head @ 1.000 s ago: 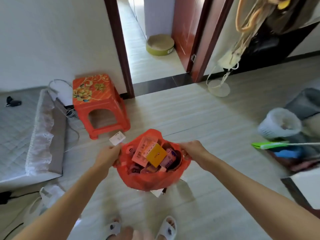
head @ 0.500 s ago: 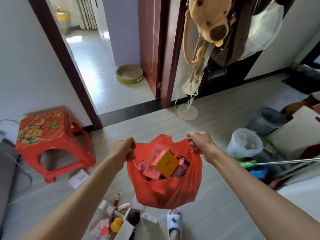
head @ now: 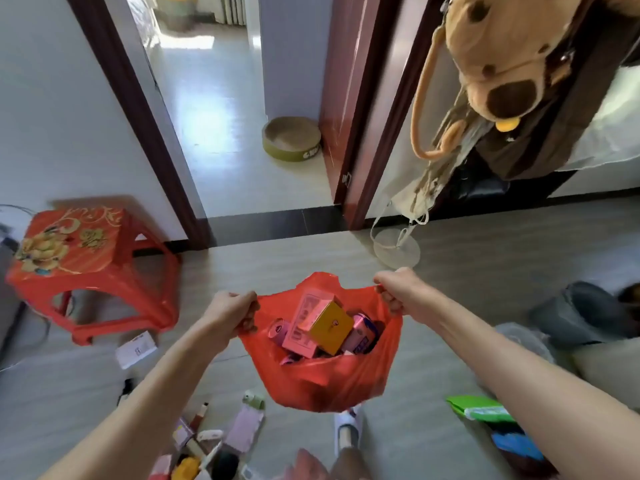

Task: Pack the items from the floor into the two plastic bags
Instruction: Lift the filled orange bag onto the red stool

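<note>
Red plastic, thin and bulging: the bag [head: 325,379] hangs in the air between the person's two hands, clear of the floor [head: 485,271]. The left hand [head: 230,311] has its fingers curled tight round the bag's left handle, and the right hand [head: 401,292] grips the right handle the same way, so the mouth is stretched open. Inside sit a yellow box [head: 330,327] on top, a pink box [head: 301,327] beneath it, and a pink can [head: 278,330] against the left wall.

Below the bag, small items [head: 214,441] lie scattered on the floor near a white slipper [head: 346,427]. A white packet [head: 135,348] lies just beside the red stool [head: 83,268] to the left. A green packet [head: 479,408] lies on the right. A plush dog [head: 509,60] hangs by the open doorway ahead.
</note>
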The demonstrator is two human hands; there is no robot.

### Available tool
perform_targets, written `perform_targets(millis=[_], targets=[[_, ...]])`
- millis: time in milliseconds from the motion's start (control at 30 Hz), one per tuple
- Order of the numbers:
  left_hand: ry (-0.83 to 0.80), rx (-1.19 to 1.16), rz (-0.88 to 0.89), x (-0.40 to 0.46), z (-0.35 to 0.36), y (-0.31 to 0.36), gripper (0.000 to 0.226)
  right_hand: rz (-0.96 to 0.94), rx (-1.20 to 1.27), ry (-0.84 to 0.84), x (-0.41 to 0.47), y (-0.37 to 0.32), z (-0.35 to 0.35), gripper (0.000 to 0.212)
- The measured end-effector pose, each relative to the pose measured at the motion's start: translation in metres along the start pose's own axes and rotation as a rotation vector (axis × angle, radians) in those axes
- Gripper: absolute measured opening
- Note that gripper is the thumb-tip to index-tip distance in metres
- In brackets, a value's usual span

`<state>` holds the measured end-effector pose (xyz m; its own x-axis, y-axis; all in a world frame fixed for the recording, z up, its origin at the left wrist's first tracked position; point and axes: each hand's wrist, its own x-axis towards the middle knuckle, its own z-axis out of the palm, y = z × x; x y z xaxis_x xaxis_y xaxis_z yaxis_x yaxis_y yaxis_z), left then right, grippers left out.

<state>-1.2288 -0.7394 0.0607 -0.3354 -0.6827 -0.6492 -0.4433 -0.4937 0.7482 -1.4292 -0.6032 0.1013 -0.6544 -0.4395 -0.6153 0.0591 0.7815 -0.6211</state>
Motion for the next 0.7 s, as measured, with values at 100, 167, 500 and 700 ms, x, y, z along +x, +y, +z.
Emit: perform_targets(millis=[100,167,500,700], targets=[[0.083,-0.022,0.004,0.031,-0.010,0.025,0.034,-0.062,-0.121,-0.057,0.049,-0.053,0.011,0.027],[0.151,-0.054,-0.001,0.053,-0.020,0.042,0.035,-0.112,-0.196,-0.112,0.080,-0.089,0.025,0.027],[0.550,-0.247,-0.051,0.128,-0.112,0.105,0.039,-0.344,-0.467,-0.420,0.184,-0.274,0.135,0.031],[0.765,-0.302,0.065,0.151,-0.201,0.141,0.037,-0.519,-0.457,-0.513,0.194,-0.379,0.227,0.036]])
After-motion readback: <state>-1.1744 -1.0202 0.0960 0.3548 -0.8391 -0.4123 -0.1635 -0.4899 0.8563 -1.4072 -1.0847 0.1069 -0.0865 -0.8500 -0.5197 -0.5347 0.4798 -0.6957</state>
